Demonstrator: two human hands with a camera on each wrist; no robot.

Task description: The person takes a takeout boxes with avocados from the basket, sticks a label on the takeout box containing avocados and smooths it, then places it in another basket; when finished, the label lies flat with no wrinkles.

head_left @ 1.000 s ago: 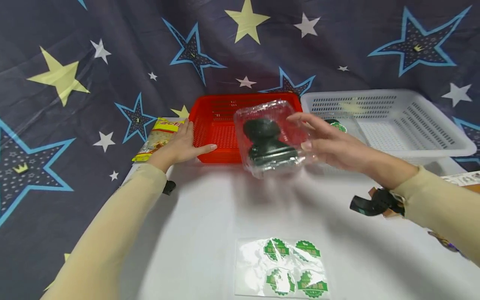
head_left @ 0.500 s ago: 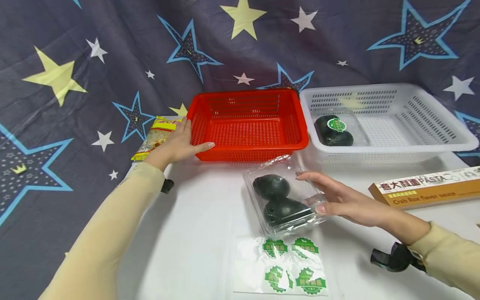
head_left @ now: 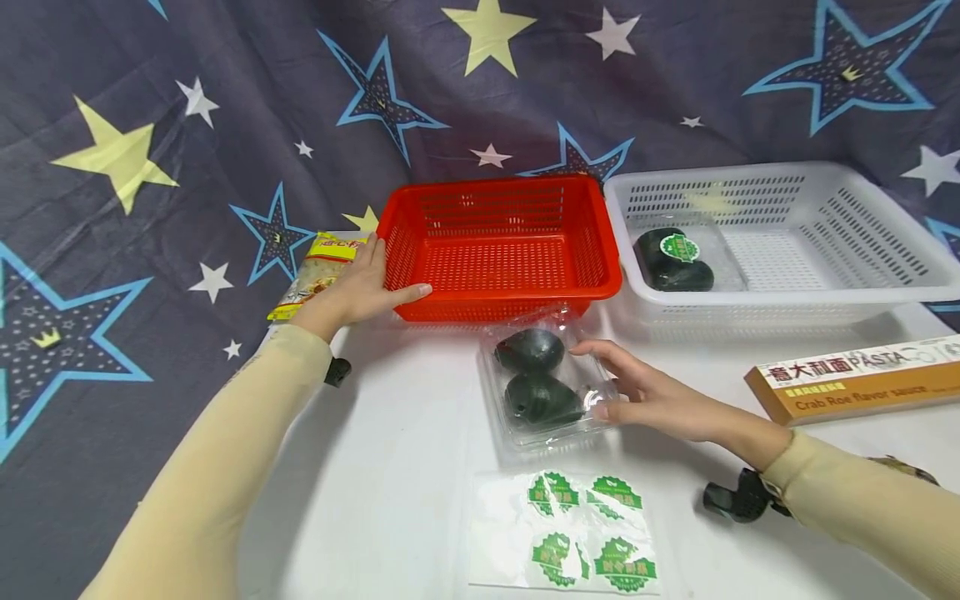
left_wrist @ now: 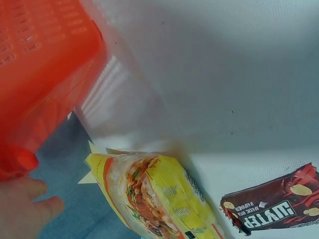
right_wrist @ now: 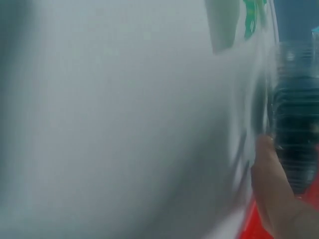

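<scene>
Container [head_left: 536, 436] lowered, right grip [head_left: 651, 402] partly hidden

Left hand [head_left: 358, 287] stretches out straight-fingered while the right hand [head_left: 651, 400] pinches

Room left of clear box [head_left: 540, 435], red basket [head_left: 487, 309] behind

A white tabletop [head_left: 397, 450] is being lit softly, with blurred shadows [head_left: 307, 475] being cast across it. Behind, the view is being filled by a dark bluish-grey fabric backdrop [head_left: 285, 92], on which pale-yellow stars [head_left: 120, 158], white stars [head_left: 198, 103] and blue-outlined stars [head_left: 381, 98] are being displayed.
</scene>
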